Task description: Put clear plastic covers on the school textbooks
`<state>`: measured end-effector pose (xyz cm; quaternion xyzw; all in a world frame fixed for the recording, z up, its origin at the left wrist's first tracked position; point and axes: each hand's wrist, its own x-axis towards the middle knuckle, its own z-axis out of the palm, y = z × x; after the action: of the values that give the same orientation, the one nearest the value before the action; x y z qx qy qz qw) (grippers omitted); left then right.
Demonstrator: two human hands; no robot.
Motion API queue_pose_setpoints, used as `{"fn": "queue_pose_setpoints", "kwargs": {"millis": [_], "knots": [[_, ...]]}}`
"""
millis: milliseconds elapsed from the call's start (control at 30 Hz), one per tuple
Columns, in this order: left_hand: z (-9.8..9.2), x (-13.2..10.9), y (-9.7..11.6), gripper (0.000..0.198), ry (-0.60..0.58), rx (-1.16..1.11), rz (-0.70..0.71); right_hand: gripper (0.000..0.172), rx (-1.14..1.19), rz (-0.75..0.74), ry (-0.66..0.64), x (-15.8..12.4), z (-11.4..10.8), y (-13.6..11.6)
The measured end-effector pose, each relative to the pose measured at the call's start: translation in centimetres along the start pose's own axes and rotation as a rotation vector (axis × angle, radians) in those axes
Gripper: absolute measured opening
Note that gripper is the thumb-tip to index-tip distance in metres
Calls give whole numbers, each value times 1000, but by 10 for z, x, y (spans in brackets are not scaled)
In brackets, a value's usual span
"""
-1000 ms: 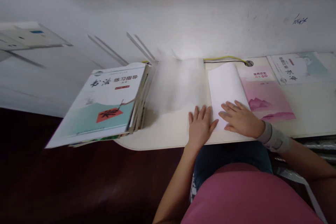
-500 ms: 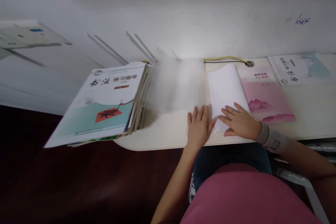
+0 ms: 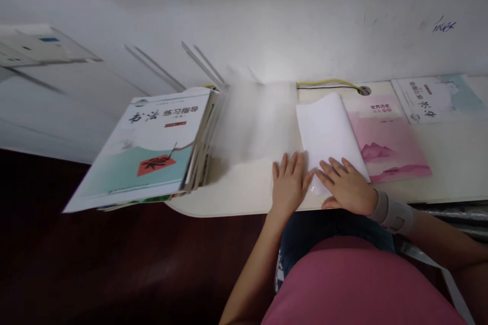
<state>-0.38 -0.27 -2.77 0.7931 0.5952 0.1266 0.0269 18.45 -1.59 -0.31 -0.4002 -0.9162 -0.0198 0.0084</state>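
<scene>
A white sheet or blank booklet page lies on the desk in front of me, its upper edge curling a little. To its left a translucent, film-like sheet spreads across the desk. My left hand lies flat with fingers stretched, on or beside the film's near right part, its thumb close to the white sheet's left edge. Fingers spread, my right hand rests palm down on the lower part of the white sheet. A grey band is around the right wrist. The two thumb sides nearly meet.
A stack of books stands at the desk's left end. A pink book lies right of the white sheet, partly under it. Farther right is another booklet. A yellow cable runs along the wall to a desk hole.
My right hand has slid slightly toward the desk's near edge. The white sheet's upper left edge has shifted a little left. My left hand has stayed in place.
</scene>
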Motion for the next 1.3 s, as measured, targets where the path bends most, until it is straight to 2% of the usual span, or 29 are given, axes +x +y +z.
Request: {"fn": "queue_pose_setpoints", "kwargs": {"millis": [167, 333, 567, 667, 1033, 1200, 1300], "knots": [[1, 0, -1, 55, 0, -21, 3, 78, 3, 43, 17, 9, 1, 0], [1, 0, -2, 54, -1, -35, 8, 77, -11, 79, 22, 6, -1, -1], [0, 0, -1, 56, 2, -51, -3, 78, 10, -15, 10, -3, 4, 9], [0, 0, -1, 56, 0, -54, -6, 77, 12, -11, 8, -5, 6, 12], [0, 0, 0, 54, -7, -55, -12, 85, 21, 47, -1, -8, 6, -10], [1, 0, 0, 53, 2, -43, -13, 79, 20, 78, 23, -4, 6, -6], [2, 0, 0, 52, 4, -42, -14, 65, 2, 41, 63, -1, 7, -1]]}}
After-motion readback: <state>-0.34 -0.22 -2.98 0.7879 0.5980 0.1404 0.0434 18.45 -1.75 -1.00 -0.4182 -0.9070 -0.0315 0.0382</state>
